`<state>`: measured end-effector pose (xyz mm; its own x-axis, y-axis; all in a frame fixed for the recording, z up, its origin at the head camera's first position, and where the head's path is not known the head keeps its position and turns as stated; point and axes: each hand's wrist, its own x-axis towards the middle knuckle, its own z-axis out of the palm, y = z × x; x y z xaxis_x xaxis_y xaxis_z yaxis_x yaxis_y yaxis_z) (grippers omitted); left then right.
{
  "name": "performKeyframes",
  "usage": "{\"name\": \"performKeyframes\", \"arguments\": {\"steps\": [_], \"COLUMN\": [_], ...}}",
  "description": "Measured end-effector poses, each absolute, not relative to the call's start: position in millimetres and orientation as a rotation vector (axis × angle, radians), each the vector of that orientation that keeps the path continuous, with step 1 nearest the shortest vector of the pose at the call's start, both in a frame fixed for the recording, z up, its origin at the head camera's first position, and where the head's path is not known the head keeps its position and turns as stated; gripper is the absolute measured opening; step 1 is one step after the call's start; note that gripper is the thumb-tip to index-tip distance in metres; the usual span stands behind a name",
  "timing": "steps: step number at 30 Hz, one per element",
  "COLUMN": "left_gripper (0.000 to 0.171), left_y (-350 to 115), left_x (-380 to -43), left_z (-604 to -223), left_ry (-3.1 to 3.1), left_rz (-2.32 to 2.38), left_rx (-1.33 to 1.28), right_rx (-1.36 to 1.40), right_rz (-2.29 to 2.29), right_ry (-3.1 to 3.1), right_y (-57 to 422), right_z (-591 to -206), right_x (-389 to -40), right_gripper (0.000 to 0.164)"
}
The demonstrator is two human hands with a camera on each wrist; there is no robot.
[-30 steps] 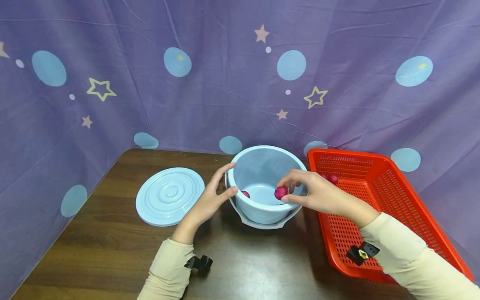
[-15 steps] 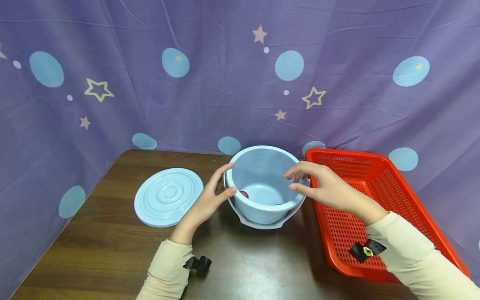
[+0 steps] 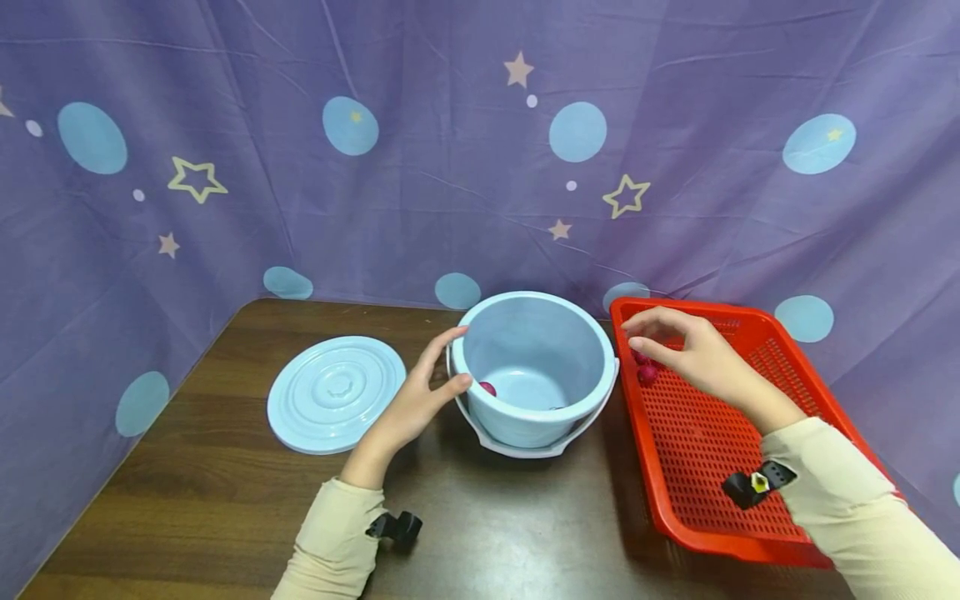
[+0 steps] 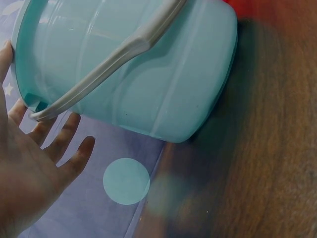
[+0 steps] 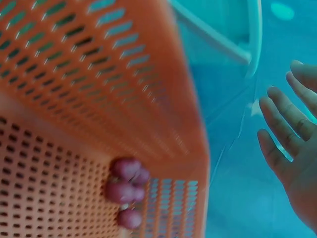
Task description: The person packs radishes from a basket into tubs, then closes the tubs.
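Observation:
A light blue bucket (image 3: 525, 429) stands upright in the middle of the table, its pale handle (image 3: 522, 452) hanging at the front. My left hand (image 3: 411, 404) rests at its left rim, thumb and fingers spread; the left wrist view shows those fingers loosely extended beside the handle joint. Inside the bucket lies a small round magenta thing (image 3: 488, 388), partly hidden by the wall. Over the left back of the red basket (image 3: 651, 467) is my right hand (image 3: 701, 358), fingers bent and apart, holding nothing. Below it, several smooth round magenta things (image 5: 119, 191) cluster in the basket's corner.
A round light blue lid (image 3: 337, 394) lies flat on the wooden table (image 3: 217, 467), left of the bucket. Close to the bucket's right side stands the basket, with perforated sloping walls. A purple patterned cloth (image 3: 420, 225) hangs right behind the table.
My right hand held a round magenta thing inside the bucket, let go of it, and moved right, over the basket. My left hand has stayed at the rim.

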<state>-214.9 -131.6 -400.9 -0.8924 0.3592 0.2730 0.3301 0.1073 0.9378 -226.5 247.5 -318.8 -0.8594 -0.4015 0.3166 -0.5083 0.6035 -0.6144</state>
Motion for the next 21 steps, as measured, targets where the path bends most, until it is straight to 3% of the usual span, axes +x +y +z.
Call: {"name": "performKeyframes", "arguments": {"steps": [21], "left_gripper": [0.068], "left_y": [-132.0], "left_x": [-215.7], "left_z": [-402.1], "left_ry": [2.304], "left_rz": [1.966], "left_rx": [0.718], "right_rx": [0.555], "right_rz": [1.145], "right_ry": [-2.836], "right_y": [286.1], "right_z": [-376.4], "right_x": [-267.4], "right_gripper": [0.028]}}
